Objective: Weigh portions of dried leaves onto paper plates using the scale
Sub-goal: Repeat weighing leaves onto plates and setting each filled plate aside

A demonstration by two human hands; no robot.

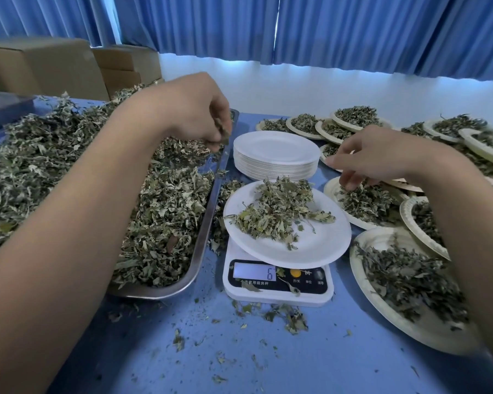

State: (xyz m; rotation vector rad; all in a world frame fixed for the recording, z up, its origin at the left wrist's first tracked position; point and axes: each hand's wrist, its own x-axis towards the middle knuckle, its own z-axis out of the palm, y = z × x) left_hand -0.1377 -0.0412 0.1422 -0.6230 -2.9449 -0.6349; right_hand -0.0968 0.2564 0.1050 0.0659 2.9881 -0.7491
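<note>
1. Head view, counted: one white digital kitchen scale (278, 288) near the middle of the blue table (168, 351), with a 6 showing on the display just under the plate's overhang.
2. On the scale, one white paper plate (316, 245), carrying one loose heap of dried leaves (276, 211).
3. Just behind that, one stack of empty white plates (276, 155).
4. Left of the scale, close beside it, one steel tray (208, 214) piled with bulk leaves (165, 211), with more spread beyond it to the left.
5. To the right, roughly a dozen filled plates (427, 331), overlapping one another. No exact count possible because of blur and the arm in front.
6. At the back left, at least three cardboard boxes (40, 66). Behind everything, blue curtains (353, 29).
7. Left hand (199, 112): raised over the tray's far right rim, fingers curled downward and pinching a small tuft of leaves.
8. Right hand (373, 157): palm down, fingers spread and loosely bent, index stretched toward the stack, lower fingertips at the leaves of the nearest filled plate behind the scale. Cannot tell whether anything is gripped.
9. Scattered leaf crumbs (291, 319) on the table in front of the scale, a few also lying on its front panel.
</note>
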